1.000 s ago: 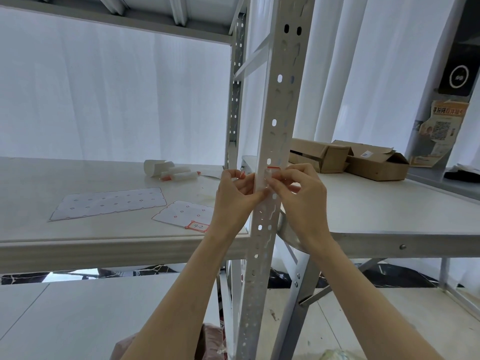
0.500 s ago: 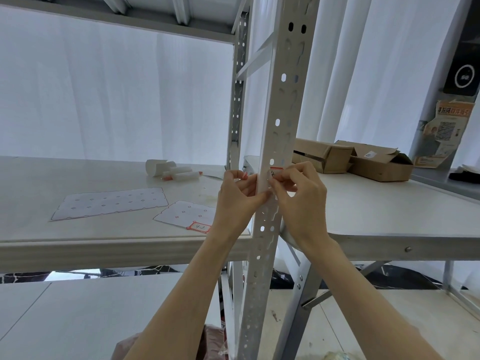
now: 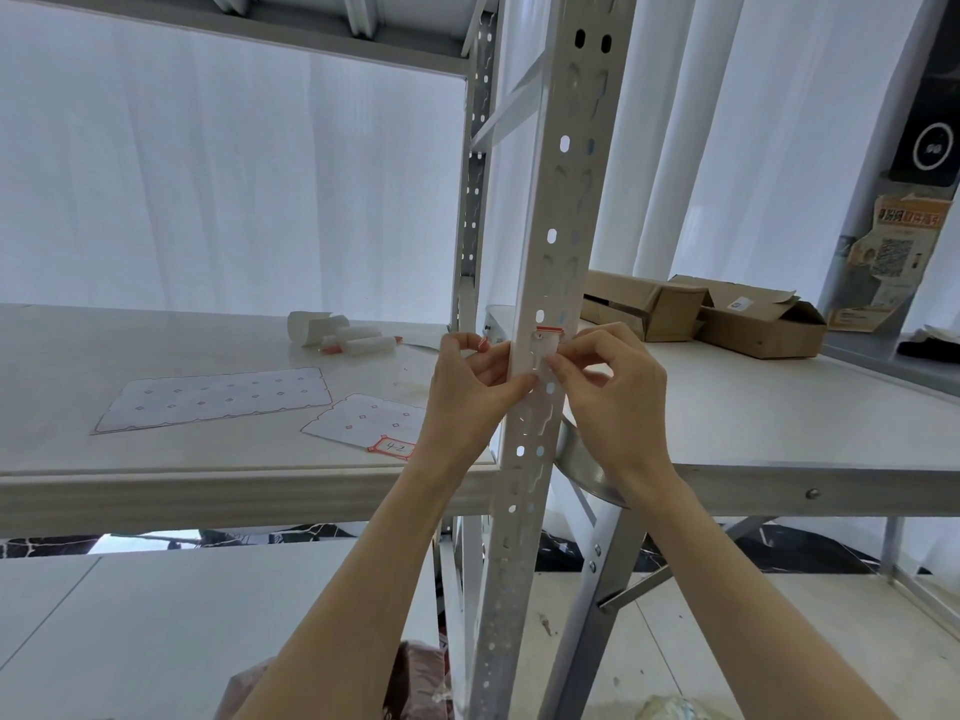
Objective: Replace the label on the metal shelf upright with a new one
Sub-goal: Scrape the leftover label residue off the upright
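On the front face of the perforated metal shelf upright, level with my chest, sat the small red-bordered label, and both my hands worked at it. My left hand curled against the upright's left edge, thumb tip pressed to the metal just below the label, the other fingers folded loosely and holding nothing that I could make out. My right hand came in from the other side, thumb and forefinger pinched together at the label's lower right corner; whether that corner had lifted from the metal I could not tell. Behind my left hand, on the pale shelf board, lay two label backing sheets, the nearer one carrying a red-bordered label marked "4-2". Farther back lay some rolled white paper. Two open cardboard boxes rested on the surface to my right.
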